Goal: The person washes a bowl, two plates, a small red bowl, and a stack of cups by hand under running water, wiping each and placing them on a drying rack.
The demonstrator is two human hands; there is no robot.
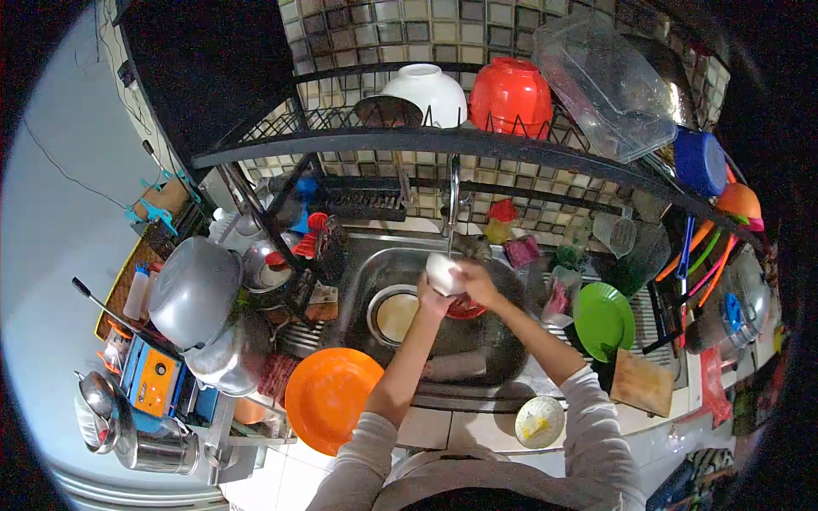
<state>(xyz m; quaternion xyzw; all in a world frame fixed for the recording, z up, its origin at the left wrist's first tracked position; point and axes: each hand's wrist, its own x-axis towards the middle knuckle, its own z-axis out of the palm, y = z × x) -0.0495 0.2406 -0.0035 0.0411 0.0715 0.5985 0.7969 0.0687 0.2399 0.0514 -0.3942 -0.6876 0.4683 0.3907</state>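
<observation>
My left hand [433, 298] is closed on a small white bowl [440, 272], gripping it from below over the sink [362, 349]. My right hand [477, 284] presses on the bowl's right side, its fingers partly blurred. Just above the bowl hangs the faucet [453, 192]. Beneath my hands, a round metal pan [398, 318] with a pale inside lies in the basin. Beside it sits a red dish [465, 308], partly hidden by my right hand.
A large orange plate [328, 400] rests left of the sink. A soiled small plate [539, 422] lies on the front counter. Right are a green plate [604, 321] and a wooden board [642, 382]. Overhead, a black rack [511, 146] spans the sink; pots [196, 294] crowd the left.
</observation>
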